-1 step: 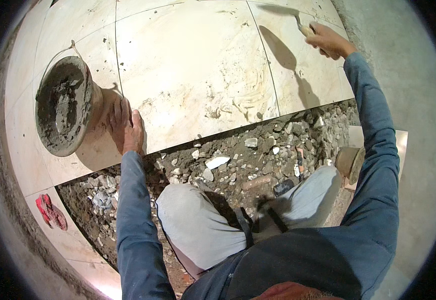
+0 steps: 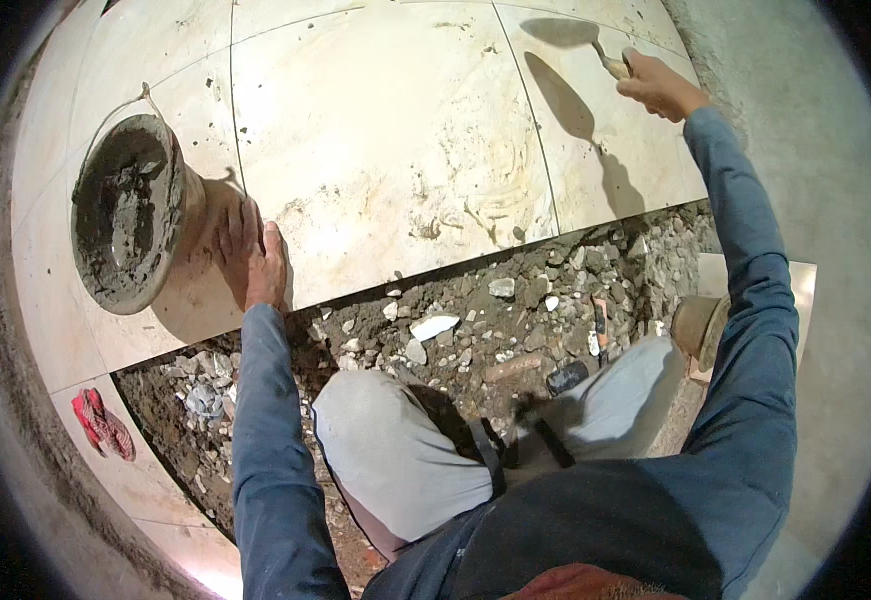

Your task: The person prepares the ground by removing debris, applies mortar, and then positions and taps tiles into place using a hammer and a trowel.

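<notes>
My right hand [image 2: 664, 86] is closed around the handle of a trowel [image 2: 559, 32], out at the upper right above the pale floor tiles [image 2: 376, 130]. The trowel's blade points left and casts a long shadow on the tile below it. My left hand [image 2: 253, 258] rests flat with fingers stretched out on the tile near its front edge, holding nothing. Just left of those fingers stands a bucket [image 2: 184, 215] with a wire handle, grey wet mortar [image 2: 134, 205] inside it.
Rubble and loose stones [image 2: 436, 326] fill the untiled strip between the tile edge and my knees. A black-headed hammer [image 2: 568, 376] lies there. Red cloth [image 2: 103, 425] lies on tile at the lower left. Another bucket [image 2: 697, 325] stands by my right arm, before a grey wall [image 2: 816, 150].
The trowel's blade has tilted and shows a broader face, and my right hand has shifted slightly. My left hand and the mortar bucket look the same.
</notes>
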`<state>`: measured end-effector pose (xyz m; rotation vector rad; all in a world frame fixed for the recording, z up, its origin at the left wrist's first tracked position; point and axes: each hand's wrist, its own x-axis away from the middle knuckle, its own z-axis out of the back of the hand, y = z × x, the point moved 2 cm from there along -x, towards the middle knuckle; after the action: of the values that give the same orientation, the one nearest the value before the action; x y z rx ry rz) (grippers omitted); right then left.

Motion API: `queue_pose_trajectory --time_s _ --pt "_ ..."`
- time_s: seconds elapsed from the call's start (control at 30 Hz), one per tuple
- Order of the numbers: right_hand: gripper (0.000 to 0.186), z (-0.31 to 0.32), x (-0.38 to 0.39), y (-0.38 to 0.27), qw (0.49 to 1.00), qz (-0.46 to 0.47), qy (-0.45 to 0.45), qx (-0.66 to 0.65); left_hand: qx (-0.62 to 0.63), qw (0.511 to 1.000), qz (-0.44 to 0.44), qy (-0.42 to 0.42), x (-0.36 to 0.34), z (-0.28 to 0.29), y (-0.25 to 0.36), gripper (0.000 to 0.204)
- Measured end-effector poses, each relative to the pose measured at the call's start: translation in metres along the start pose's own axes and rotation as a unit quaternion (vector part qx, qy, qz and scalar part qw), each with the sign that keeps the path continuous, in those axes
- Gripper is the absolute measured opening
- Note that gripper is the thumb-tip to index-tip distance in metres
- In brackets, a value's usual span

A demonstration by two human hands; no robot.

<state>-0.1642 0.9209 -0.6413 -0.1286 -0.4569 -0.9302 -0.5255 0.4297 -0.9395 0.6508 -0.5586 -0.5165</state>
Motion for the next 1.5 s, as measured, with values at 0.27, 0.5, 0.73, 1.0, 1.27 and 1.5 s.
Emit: queue_pose_trajectory --time_s 0.27,0.5,0.73,1.0,1.27,1.5 --pt "0.026 -0.008 -0.088 0.003 0.957 0.017 0.142 0.252 -0.009 0.999 -0.034 0.015 -0.010 -0.008 -0.025 0.054" --pt "0.025 0.010 -0.121 -0.030 0.946 0.027 0.132 0.294 -0.011 0.998 -0.029 0.049 0.007 0.006 0.026 0.056" --pt "0.025 0.000 -0.121 -0.043 0.937 0.038 0.140 0.317 -0.275 0.937 -0.148 0.153 0.018 0.023 0.056 0.055" --pt "0.025 -0.024 -0.113 -0.019 0.942 0.095 0.118 0.300 -0.027 0.994 -0.077 0.076 0.012 0.012 0.040 0.054" --pt "0.027 -0.065 -0.003 0.011 0.943 0.120 0.051 0.305 -0.029 0.995 -0.041 0.088 0.011 0.007 0.033 0.065" --pt "0.027 -0.100 0.150 0.015 0.962 0.137 -0.012 0.235 0.045 0.993 -0.070 0.081 0.003 0.007 0.030 0.067"
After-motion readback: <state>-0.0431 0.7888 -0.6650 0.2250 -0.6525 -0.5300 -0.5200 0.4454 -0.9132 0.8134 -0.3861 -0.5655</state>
